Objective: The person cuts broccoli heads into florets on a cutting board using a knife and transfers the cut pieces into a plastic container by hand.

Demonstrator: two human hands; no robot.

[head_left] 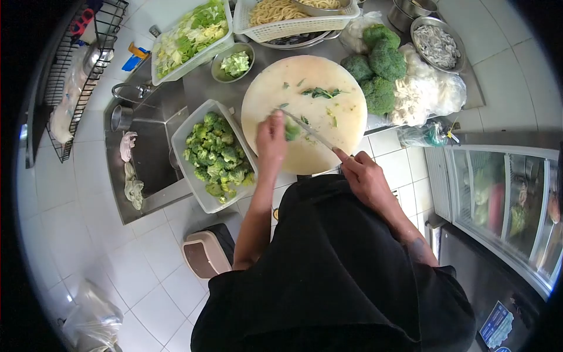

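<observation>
**Green piece (pixel 291 131) beside my left hand (pixel 271 136), knife (pixel 316 136) in my right (pixel 365 177)**

Piece is blurred, looks like broccoli; it's over the left part of the round cream board (pixel 275 76). Left fingers also blurred, near the blade tip; can't tell if they're closed on it. Right hand clamped on the knife handle, blade slanting forward-left. Leaf scraps (pixel 322 92) farther up the board. Left: white tub (pixel 193 122) of cut broccoli (pixel 217 152), then steel sink (pixel 158 170). Beyond: small metal bowl (pixel 218 73) of chopped greens (pixel 236 64), lettuce basket (pixel 196 63), noodle basket (pixel 293 28). Right: whole broccoli heads (pixel 378 61), pale bagged produce (pixel 413 97). Fridge (pixel 437 179) farther right.
</observation>
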